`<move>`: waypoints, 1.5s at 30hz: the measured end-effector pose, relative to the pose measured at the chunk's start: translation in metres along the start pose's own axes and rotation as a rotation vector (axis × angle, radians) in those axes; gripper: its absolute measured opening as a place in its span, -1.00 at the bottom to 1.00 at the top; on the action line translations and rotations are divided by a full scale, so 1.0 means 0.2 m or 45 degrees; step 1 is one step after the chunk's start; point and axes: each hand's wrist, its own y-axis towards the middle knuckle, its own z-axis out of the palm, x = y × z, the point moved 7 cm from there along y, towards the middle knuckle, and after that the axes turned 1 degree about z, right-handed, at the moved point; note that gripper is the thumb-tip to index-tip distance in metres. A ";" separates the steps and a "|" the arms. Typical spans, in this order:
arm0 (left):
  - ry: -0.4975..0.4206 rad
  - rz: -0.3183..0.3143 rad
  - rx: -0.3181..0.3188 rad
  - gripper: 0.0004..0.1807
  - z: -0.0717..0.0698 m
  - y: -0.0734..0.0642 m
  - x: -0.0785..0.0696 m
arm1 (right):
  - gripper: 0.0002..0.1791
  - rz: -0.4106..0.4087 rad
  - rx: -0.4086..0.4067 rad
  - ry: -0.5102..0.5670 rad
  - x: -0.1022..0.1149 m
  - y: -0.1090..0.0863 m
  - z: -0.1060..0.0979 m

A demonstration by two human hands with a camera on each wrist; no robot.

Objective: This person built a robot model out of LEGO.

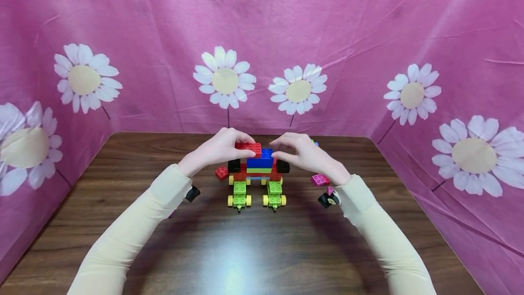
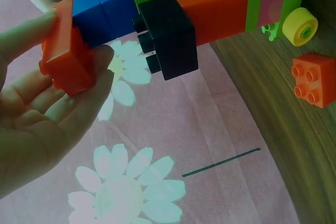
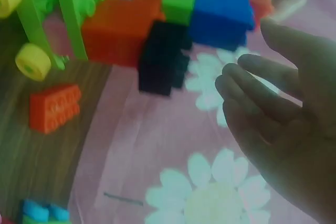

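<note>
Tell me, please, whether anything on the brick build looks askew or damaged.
The red brick in the left hand juts out past the side of the blue bricks, looking lopsided; it may simply be mid-placement. No damage shows.

1. One red studded plastic brick (image 1: 256, 148) is pinched by the left hand's (image 1: 221, 149) fingers (image 1: 244, 137).
2. Two blue plastic bricks (image 2: 118, 9) are stacked beside those fingers.
3. Two black plastic bricks (image 1: 234, 165) are seen below the fingers.
4. Two lime-green wheeled plastic bases (image 1: 239, 188) are seen lower.
5. Six printed white daisies (image 1: 224, 81) are shown beyond.
</note>
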 end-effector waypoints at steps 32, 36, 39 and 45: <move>-0.035 -0.019 0.006 -0.58 0.02 -0.01 0.02 | -0.64 0.636 0.226 -0.242 -0.90 -0.49 0.03; -0.033 -0.011 0.004 -0.58 0.01 -0.01 0.02 | -0.67 0.650 0.250 -0.227 -0.91 -0.50 0.05; -0.026 0.000 0.000 -0.58 0.01 -0.01 0.01 | -0.71 0.630 0.258 -0.222 -0.91 -0.50 0.05; -0.023 0.008 0.001 -0.59 0.01 -0.02 0.01 | -0.67 0.651 0.290 -0.239 -0.91 -0.51 0.05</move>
